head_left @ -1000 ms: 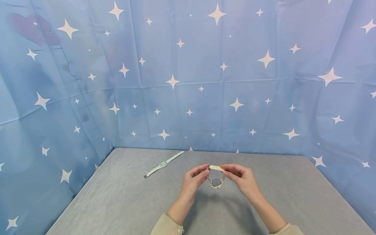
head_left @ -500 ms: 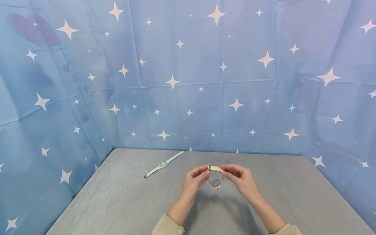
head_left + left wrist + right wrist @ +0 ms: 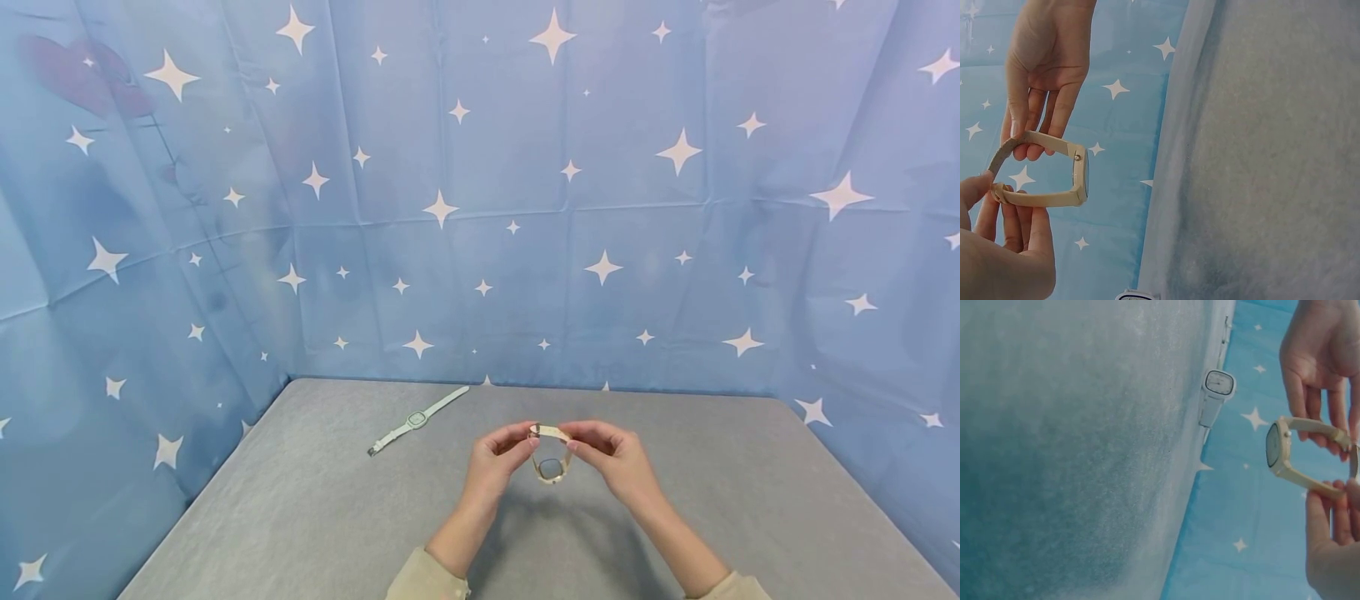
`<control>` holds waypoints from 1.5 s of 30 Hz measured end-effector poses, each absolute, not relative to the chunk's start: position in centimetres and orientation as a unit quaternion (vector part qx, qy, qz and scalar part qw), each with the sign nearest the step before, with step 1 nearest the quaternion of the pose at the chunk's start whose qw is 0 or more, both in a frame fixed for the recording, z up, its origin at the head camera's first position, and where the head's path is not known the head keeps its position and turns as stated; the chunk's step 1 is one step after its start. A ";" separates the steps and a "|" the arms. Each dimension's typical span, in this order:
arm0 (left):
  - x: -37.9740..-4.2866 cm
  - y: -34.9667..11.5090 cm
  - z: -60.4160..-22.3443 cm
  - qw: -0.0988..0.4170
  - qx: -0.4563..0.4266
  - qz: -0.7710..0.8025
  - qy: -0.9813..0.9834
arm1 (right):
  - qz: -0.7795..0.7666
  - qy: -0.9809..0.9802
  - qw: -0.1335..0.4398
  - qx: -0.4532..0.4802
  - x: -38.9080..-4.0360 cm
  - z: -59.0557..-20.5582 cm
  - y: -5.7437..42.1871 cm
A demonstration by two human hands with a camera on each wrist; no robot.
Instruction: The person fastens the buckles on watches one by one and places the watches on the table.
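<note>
Both hands hold a cream wristwatch [image 3: 551, 472] above the table, its strap bent round into a loop. My left hand [image 3: 491, 467] pinches the strap at the buckle end between thumb and fingers. With thumb and fingertips, my right hand [image 3: 626, 467] grips the other strap part. In the left wrist view, the watch case [image 3: 1080, 178] hangs at the side away from the fingers, and the strap ends meet near the left thumb. The watch face [image 3: 1274, 445] shows in the right wrist view. Fingers partly hide the buckle, so whether it is fastened I cannot tell.
A pale green wristwatch [image 3: 417, 419] lies stretched out on the grey table [image 3: 300, 500], left of the hands and towards the back. A blue curtain [image 3: 510, 167] with white stars stands behind the table and at both sides.
The strap at the top of the loop has tilted slightly, and more of the buckle shows by the left fingers. Both hands stay almost in place; the pale green watch has not moved.
</note>
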State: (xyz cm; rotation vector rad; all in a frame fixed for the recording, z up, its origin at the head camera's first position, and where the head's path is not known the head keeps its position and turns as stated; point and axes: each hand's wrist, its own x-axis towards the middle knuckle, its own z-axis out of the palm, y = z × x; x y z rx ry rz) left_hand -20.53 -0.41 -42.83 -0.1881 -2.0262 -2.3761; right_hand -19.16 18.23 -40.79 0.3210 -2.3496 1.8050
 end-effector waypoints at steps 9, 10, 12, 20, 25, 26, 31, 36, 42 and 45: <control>-20.5 -0.5 -42.9 0.013 -0.069 -0.764 -0.642 | 0.606 -0.785 0.070 0.104 -19.1 -40.9 18.0; -20.5 -0.5 -42.9 0.014 -0.070 -0.762 -0.643 | 0.606 -0.786 0.069 0.104 -19.1 -40.9 18.0; -20.5 -0.5 -42.9 0.016 -0.075 -0.760 -0.645 | 0.607 -0.785 0.066 0.107 -19.0 -40.9 18.0; -20.4 -0.7 -42.6 0.000 -0.077 -0.755 -0.651 | 0.603 -0.783 0.037 0.147 -19.1 -41.2 18.1; -20.4 -0.6 -42.5 -0.011 -0.084 -0.755 -0.650 | 0.603 -0.773 0.000 0.194 -19.1 -41.5 18.1; -20.4 -0.6 -42.5 -0.013 -0.086 -0.757 -0.648 | 0.610 -0.768 -0.006 0.196 -19.1 -41.5 18.0; -20.4 -0.8 -42.4 -0.011 -0.092 -0.762 -0.641 | 0.626 -0.758 -0.017 0.180 -19.0 -41.3 17.9; -20.4 -1.1 -42.1 -0.010 -0.087 -0.764 -0.639 | 0.634 -0.754 -0.014 0.174 -18.9 -40.9 17.9; -20.3 -1.2 -42.0 -0.013 -0.083 -0.759 -0.646 | 0.637 -0.750 -0.016 0.177 -18.7 -40.7 17.7; -20.2 -1.2 -41.9 -0.009 -0.085 -0.752 -0.653 | 0.636 -0.751 -0.012 0.176 -18.7 -40.7 17.6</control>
